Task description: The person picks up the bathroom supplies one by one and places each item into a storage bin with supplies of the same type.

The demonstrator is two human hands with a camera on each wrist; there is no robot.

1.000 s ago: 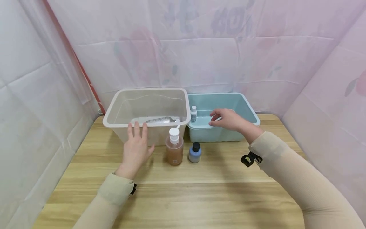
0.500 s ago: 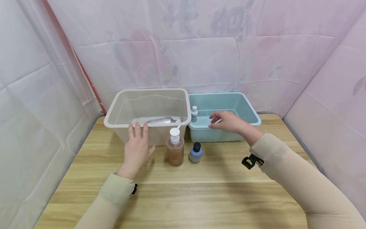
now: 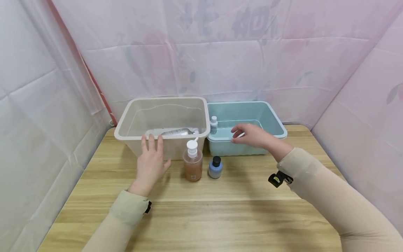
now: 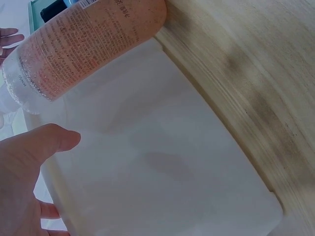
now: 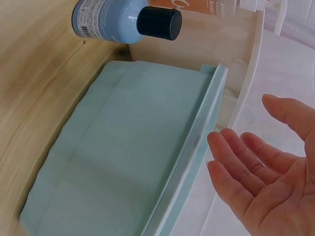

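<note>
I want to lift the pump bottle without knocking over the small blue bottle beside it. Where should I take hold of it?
Probably grip the pump bottle round its upright body below the pump head, coming from its left with the left hand, which is nearest. The blue bottle stands close on its right.

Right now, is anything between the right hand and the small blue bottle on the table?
Yes, partly. The right hand hovers over the teal bin's front rim, and the blue bottle stands on the table outside that wall. Coming back over the rim, nothing else visible blocks it; the pump bottle stands beside it.

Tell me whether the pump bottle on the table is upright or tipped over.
Upright. The pump bottle stands on its base on the table, pump head on top.
</note>
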